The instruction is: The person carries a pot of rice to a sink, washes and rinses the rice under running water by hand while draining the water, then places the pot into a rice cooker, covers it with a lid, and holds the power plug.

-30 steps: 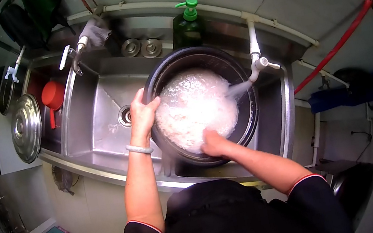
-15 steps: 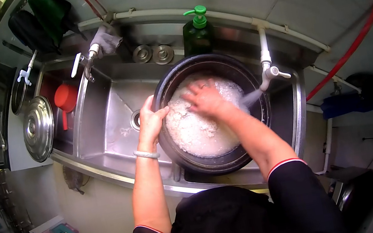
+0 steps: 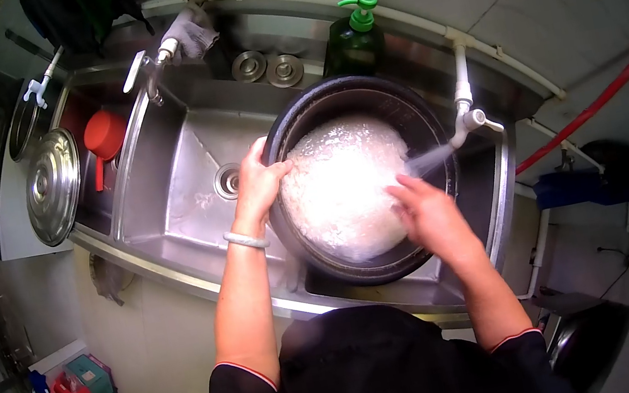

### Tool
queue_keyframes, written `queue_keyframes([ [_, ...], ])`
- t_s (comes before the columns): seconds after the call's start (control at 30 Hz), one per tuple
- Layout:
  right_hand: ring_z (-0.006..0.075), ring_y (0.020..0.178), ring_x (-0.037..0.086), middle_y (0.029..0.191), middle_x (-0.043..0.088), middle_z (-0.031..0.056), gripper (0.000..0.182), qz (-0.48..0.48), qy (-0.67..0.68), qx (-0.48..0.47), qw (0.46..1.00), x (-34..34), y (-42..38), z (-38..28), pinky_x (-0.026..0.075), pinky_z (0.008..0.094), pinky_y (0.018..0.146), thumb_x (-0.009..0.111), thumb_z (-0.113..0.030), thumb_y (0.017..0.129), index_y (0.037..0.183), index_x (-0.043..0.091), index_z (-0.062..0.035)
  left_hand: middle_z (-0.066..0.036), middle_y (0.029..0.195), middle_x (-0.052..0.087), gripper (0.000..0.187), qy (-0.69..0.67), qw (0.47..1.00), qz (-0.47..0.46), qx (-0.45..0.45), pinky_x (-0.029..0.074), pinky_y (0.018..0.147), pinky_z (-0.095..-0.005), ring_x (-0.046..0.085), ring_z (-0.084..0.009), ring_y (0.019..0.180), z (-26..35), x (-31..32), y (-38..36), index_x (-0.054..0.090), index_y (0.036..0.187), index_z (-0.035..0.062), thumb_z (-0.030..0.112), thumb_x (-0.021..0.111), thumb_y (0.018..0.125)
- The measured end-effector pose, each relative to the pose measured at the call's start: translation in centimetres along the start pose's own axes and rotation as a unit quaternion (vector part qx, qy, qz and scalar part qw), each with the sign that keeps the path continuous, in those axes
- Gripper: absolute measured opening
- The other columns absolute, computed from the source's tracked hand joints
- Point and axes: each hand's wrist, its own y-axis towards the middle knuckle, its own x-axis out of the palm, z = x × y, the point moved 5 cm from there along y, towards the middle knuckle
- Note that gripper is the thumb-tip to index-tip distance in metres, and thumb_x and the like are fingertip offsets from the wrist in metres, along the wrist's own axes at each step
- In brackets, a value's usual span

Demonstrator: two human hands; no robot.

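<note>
A large dark pot (image 3: pixel 423 107) rests across the sink, holding white rice (image 3: pixel 338 184) in cloudy water, with a bright glare over its middle. My left hand (image 3: pixel 258 185) grips the pot's left rim, thumb over the edge and fingers along the outer wall. Over the right side of the rice is my right hand (image 3: pixel 429 214), somewhat blurred, its fingers apart with nothing held. From the white tap (image 3: pixel 466 123) on the right, water streams into the pot just beside my right fingertips.
Left of the pot lies a steel sink basin (image 3: pixel 191 163) with a drain. Behind stand a green pump bottle (image 3: pixel 353 42) and two round metal strainers (image 3: pixel 267 68). A red scoop (image 3: pixel 105 137) and a metal lid (image 3: pixel 54 188) are at far left. A second tap (image 3: pixel 156 73) has a grey cloth.
My right hand has moved from the upper middle of the rice to the pot's right side. My left hand keeps its hold on the rim. The view has shifted slightly.
</note>
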Motion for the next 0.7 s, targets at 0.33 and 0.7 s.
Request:
queue_keyframes([
  [0.33,0.0303,0.076,0.068,0.086,0.07,0.0124,0.009,0.295,0.068,0.037,0.952,-6.4,-1.3,3.1,0.053,0.04,0.071,0.064,-0.006,0.084,0.089,0.071,-0.004,-0.008,0.102,0.067,0.042,0.001,1.0,0.0,0.0,0.052,0.081,-0.0287,0.063,-0.0162,0.088,-0.9,-0.8,0.6,0.059,0.115,-0.0015,-0.009,0.063,0.075],
  [0.7,0.03,0.092,0.07,0.105,0.069,0.0226,0.031,0.311,0.042,0.1,0.944,-7.7,-0.8,2.7,0.054,0.0331,0.083,0.053,-0.007,0.097,0.125,0.058,0.0056,-0.007,0.103,0.066,0.047,0.01,1.0,-0.016,0.002,0.052,0.08,-0.0285,0.063,-0.016,0.088,-0.6,-0.5,0.4,0.058,0.121,-0.0004,-0.009,0.063,0.074],
])
